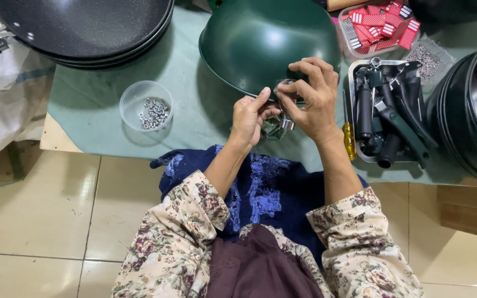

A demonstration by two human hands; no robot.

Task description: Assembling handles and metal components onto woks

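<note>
Green enamelled pan [266, 38]: rigid, slick, probably weighty, best braced at the rim. Left hand [248, 117] and right hand [311, 94] both pinched on small metal bracket [286, 88].

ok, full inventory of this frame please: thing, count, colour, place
Upturned wok: one, dark green, table centre, rim at the hands.
Metal bracket: one, silver, pinched at the wok's rim.
Stacked pans: several, black speckled, top left.
Stacked pans, right: several, black, right edge.
Round tub: one, clear, holds small silver nuts, left of hands.
Metal tray: one, holds black and green handles, right of hands.
Screwdriver: one, yellow handle, beside tray.
Clear box: one, red-and-white packets, top right.
Bag of small screws: one, clear, above tray.
Table cover: one, pale green.
Left hand: thumb on bracket.
Right hand: gripping bracket.
</note>
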